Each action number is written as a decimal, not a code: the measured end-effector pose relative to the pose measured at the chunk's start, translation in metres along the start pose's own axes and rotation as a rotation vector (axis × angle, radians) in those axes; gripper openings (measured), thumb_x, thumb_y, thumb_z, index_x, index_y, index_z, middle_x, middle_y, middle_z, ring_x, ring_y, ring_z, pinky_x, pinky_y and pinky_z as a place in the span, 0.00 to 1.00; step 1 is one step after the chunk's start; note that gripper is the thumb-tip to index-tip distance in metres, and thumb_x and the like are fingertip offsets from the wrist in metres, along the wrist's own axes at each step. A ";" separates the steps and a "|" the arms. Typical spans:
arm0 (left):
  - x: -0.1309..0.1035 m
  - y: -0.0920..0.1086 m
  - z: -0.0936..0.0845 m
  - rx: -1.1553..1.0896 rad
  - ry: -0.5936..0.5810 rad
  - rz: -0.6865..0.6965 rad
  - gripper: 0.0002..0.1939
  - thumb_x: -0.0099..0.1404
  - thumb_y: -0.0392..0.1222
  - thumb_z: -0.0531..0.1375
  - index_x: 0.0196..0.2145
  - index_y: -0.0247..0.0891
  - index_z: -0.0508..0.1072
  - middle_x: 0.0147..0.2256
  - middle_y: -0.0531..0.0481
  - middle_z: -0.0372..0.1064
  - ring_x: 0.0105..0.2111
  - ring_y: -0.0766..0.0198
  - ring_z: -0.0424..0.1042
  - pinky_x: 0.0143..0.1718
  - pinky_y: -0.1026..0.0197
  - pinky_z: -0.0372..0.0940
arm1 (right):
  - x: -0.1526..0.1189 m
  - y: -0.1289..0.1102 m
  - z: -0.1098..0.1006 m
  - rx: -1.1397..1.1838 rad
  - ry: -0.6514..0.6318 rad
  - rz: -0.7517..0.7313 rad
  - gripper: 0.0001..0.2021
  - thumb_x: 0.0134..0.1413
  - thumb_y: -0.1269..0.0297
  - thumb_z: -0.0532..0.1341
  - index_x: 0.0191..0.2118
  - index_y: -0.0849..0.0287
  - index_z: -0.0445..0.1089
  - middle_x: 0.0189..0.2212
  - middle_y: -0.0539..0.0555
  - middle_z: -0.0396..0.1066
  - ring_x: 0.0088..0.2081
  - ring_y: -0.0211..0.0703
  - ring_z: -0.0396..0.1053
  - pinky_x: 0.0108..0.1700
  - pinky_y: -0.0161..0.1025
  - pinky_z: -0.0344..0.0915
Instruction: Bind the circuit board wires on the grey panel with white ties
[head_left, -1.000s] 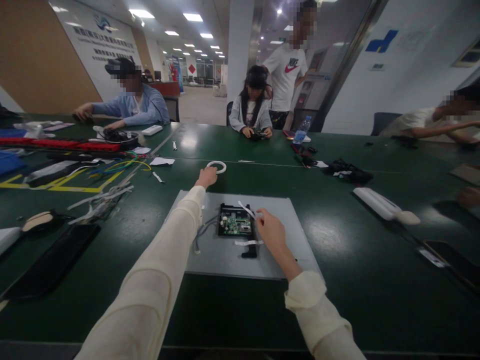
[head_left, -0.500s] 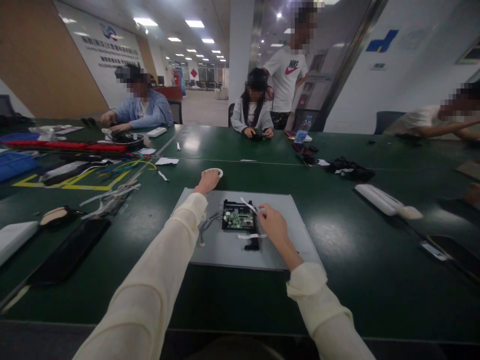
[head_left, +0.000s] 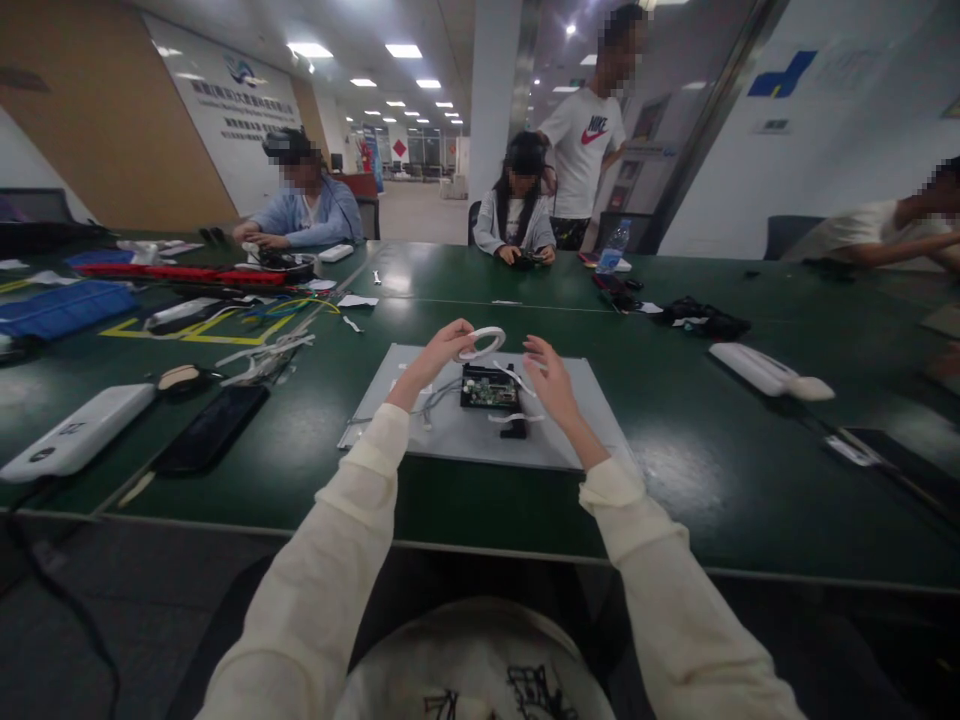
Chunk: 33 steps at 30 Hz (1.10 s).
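Left hand (head_left: pixel 446 347) grips that white ring-shaped tape roll (head_left: pixel 500 342); right hand (head_left: pixel 550 374), fingers parted, at two o'clock from the black-framed green circuit board (head_left: pixel 486 391)!

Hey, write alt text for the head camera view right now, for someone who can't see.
A person's left hand holds a white ring-shaped roll over a flat grey rectangular panel, with the open right hand raised nearby. On the panel lies a black-framed green circuit board. Other people are around the dark green table.

"NIKE" (head_left: pixel 598 124) over a red swoosh (head_left: pixel 592 137) on a white T-shirt (head_left: pixel 583 175), and blurred Chinese lettering (head_left: pixel 238 103) on the wall panel (head_left: pixel 241 165)
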<state>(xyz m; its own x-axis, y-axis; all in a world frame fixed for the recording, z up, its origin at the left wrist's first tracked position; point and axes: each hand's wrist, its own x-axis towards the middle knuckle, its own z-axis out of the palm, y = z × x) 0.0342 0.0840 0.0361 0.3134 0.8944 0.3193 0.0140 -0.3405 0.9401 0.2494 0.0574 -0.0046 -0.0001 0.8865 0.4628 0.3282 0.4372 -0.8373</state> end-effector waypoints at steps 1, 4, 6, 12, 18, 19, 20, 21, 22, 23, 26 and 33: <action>-0.009 0.003 0.007 -0.035 -0.017 0.002 0.08 0.57 0.44 0.57 0.30 0.37 0.63 0.23 0.57 0.60 0.25 0.70 0.60 0.29 0.67 0.53 | 0.000 -0.002 0.001 0.100 -0.030 0.031 0.24 0.54 0.52 0.54 0.56 0.53 0.59 0.54 0.57 0.61 0.49 0.43 0.63 0.44 0.40 0.63; -0.029 0.008 0.022 -0.129 -0.034 -0.022 0.10 0.55 0.45 0.59 0.29 0.36 0.64 0.23 0.56 0.60 0.25 0.71 0.59 0.28 0.67 0.53 | -0.005 -0.009 0.005 0.362 -0.171 0.151 0.22 0.55 0.46 0.50 0.51 0.50 0.64 0.53 0.53 0.63 0.51 0.43 0.62 0.46 0.40 0.62; -0.037 0.008 0.028 -0.191 -0.042 -0.038 0.11 0.55 0.45 0.60 0.29 0.36 0.64 0.23 0.56 0.60 0.25 0.71 0.59 0.28 0.68 0.53 | -0.009 -0.016 0.008 0.480 -0.280 0.217 0.21 0.54 0.45 0.52 0.44 0.53 0.69 0.47 0.54 0.68 0.47 0.44 0.65 0.45 0.40 0.62; -0.044 0.004 0.028 -0.407 -0.103 -0.065 0.09 0.56 0.43 0.59 0.29 0.35 0.64 0.20 0.57 0.55 0.22 0.72 0.57 0.26 0.69 0.52 | -0.020 -0.032 0.012 0.665 -0.352 0.256 0.15 0.45 0.51 0.63 0.26 0.61 0.71 0.25 0.51 0.69 0.30 0.37 0.64 0.38 0.36 0.61; -0.049 0.005 0.025 -0.527 -0.194 -0.142 0.07 0.55 0.41 0.59 0.28 0.35 0.66 0.21 0.55 0.57 0.26 0.69 0.63 0.30 0.66 0.58 | -0.019 -0.036 0.010 0.726 -0.320 0.282 0.11 0.41 0.56 0.66 0.26 0.60 0.72 0.26 0.51 0.69 0.31 0.38 0.64 0.39 0.36 0.59; -0.050 0.006 0.025 -0.528 -0.199 -0.140 0.07 0.55 0.41 0.59 0.29 0.34 0.67 0.22 0.55 0.59 0.27 0.68 0.63 0.31 0.66 0.58 | -0.019 -0.036 0.009 0.728 -0.327 0.264 0.11 0.41 0.56 0.66 0.26 0.60 0.72 0.26 0.51 0.69 0.32 0.38 0.64 0.39 0.36 0.59; -0.051 0.006 0.024 -0.524 -0.209 -0.138 0.07 0.55 0.41 0.59 0.29 0.34 0.68 0.23 0.54 0.60 0.27 0.68 0.64 0.31 0.66 0.59 | -0.020 -0.037 0.009 0.727 -0.336 0.244 0.11 0.41 0.56 0.66 0.26 0.60 0.72 0.26 0.51 0.69 0.32 0.38 0.64 0.39 0.37 0.59; -0.052 0.007 0.024 -0.517 -0.222 -0.137 0.07 0.55 0.41 0.59 0.29 0.33 0.68 0.24 0.53 0.61 0.28 0.68 0.64 0.32 0.65 0.59 | -0.020 -0.037 0.008 0.722 -0.346 0.224 0.11 0.42 0.56 0.66 0.25 0.60 0.72 0.27 0.51 0.69 0.32 0.38 0.64 0.40 0.37 0.59; -0.053 0.008 0.023 -0.508 -0.236 -0.138 0.07 0.56 0.41 0.59 0.28 0.33 0.68 0.24 0.53 0.61 0.28 0.68 0.64 0.33 0.65 0.59 | -0.020 -0.038 0.007 0.713 -0.355 0.206 0.11 0.42 0.55 0.66 0.25 0.60 0.72 0.27 0.51 0.69 0.32 0.38 0.64 0.40 0.37 0.59; -0.054 0.008 0.023 -0.496 -0.246 -0.141 0.07 0.56 0.41 0.59 0.27 0.33 0.68 0.24 0.53 0.61 0.28 0.68 0.64 0.33 0.65 0.59 | -0.020 -0.038 0.007 0.697 -0.366 0.188 0.11 0.42 0.55 0.65 0.25 0.59 0.72 0.27 0.51 0.69 0.33 0.38 0.64 0.41 0.37 0.59; -0.057 0.009 0.022 -0.461 -0.248 -0.161 0.08 0.56 0.42 0.59 0.25 0.33 0.68 0.24 0.53 0.61 0.28 0.68 0.62 0.34 0.64 0.58 | -0.021 -0.038 0.006 0.617 -0.410 0.139 0.12 0.44 0.55 0.64 0.26 0.59 0.72 0.27 0.51 0.68 0.33 0.39 0.64 0.41 0.37 0.59; -0.059 0.008 0.019 -0.391 -0.232 -0.173 0.08 0.56 0.42 0.58 0.26 0.34 0.69 0.27 0.51 0.63 0.31 0.67 0.63 0.37 0.62 0.59 | -0.022 -0.046 0.003 0.391 -0.420 0.095 0.16 0.44 0.49 0.61 0.21 0.59 0.67 0.25 0.51 0.65 0.33 0.41 0.62 0.40 0.39 0.59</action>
<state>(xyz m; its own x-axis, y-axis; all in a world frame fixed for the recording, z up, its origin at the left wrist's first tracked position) 0.0339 0.0231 0.0228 0.5419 0.8249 0.1610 -0.2596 -0.0179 0.9656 0.2313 0.0182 0.0232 -0.3889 0.8739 0.2918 -0.0283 0.3052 -0.9519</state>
